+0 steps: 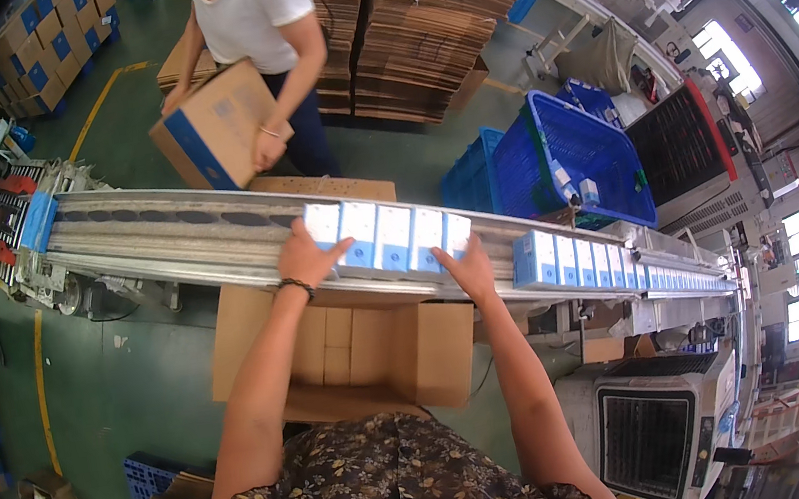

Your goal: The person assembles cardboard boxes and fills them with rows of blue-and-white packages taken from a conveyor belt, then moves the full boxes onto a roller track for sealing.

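A short row of white-and-blue cartons [381, 237] stands side by side on the conveyor [185, 227] in front of me. My left hand [306, 259] presses on the row's left end, its thumb laid along the front. At the other end my right hand [469, 269] clasps the last carton, thumb on the near face. The row is squeezed between both hands; the far fingers are partly hidden behind it. Below the belt, close to my body, an open cardboard box [352, 347] shows its bare inside and spread flaps.
More cartons [583, 264] line the conveyor to the right. Across the belt a person [259, 26] in a white top holds a large cardboard box [219, 122]. Blue crates [559, 158], stacked flat cardboard [425, 24] and a cooler-like machine [650, 428] stand around.
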### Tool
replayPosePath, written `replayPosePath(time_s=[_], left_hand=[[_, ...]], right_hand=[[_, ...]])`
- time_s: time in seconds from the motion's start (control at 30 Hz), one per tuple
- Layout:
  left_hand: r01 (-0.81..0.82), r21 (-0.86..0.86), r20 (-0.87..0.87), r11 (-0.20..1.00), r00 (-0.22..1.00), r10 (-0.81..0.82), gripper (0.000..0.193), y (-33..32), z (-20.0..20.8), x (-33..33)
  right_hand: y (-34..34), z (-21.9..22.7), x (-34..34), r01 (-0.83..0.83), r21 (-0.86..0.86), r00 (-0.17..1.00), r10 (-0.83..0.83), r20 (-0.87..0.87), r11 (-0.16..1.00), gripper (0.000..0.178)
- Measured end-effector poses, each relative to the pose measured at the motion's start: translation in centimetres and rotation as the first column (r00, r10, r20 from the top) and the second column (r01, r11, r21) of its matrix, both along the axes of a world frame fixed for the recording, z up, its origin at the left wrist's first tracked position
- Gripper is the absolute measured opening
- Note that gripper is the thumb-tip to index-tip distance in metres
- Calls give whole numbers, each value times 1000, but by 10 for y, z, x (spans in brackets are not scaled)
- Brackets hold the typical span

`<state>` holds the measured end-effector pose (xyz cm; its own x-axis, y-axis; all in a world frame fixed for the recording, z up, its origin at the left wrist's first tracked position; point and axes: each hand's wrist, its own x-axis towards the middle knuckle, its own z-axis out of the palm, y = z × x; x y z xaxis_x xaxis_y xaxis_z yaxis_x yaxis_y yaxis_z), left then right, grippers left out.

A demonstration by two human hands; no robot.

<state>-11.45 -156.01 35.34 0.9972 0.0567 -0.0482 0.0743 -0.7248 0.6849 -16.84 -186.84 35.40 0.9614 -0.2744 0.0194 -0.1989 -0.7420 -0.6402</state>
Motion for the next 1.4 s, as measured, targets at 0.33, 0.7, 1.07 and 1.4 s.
replayPosePath(time_s=[0.33,0.7,1.07,1.4], left_hand=[[69,196,484,978,861,-158,85,115,197,-115],[790,-220,-522,573,401,-753,70,118,-106,-209],[977,121,-693,174,209,-690,33,45,-248,-173],[995,17,-889,-98,-29,-456,64,-91,-301,-202]], right_hand=[[107,88,-122,-23,482,965,-107,241,876,74],[72,-76,-227,-335,-188,771,154,-618,923,41],[65,-49,-224,-367,206,817,420,-395,907,40],[-43,8,-221,-126,11,966,125,-227,992,29]])
